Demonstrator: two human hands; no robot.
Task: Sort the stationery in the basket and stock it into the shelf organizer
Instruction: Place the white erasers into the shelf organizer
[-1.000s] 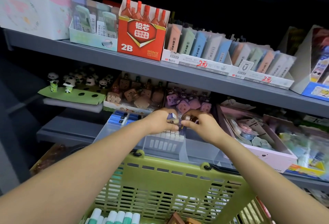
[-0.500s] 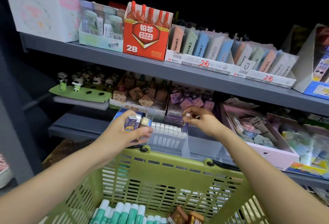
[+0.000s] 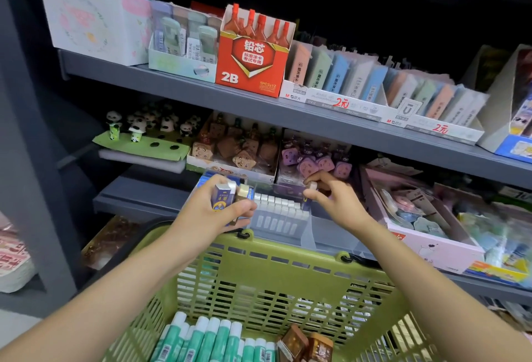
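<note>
A green plastic basket (image 3: 276, 263) fills the bottom of the view, with several green-and-white glue sticks (image 3: 207, 341) and small brown boxes (image 3: 305, 346) inside. Behind it on the lower shelf stands a clear organizer (image 3: 311, 235) holding a row of white erasers (image 3: 276, 209). My left hand (image 3: 213, 212) grips a few small erasers (image 3: 224, 196), one in a blue sleeve, above the organizer's left end. My right hand (image 3: 334, 197) pinches a small white eraser (image 3: 312, 186) over the organizer's back right part.
A red 2B lead box (image 3: 250, 65) and pastel packs (image 3: 359, 76) line the upper grey shelf. Panda figures (image 3: 144, 128), brown and purple toy erasers (image 3: 316, 160) sit behind the organizer. A pink box (image 3: 431, 249) of goods stands to the right.
My hands have parted: the left drew back left with its erasers, while the right stayed over the organizer with one eraser. The view tilted down, showing more of the basket.
</note>
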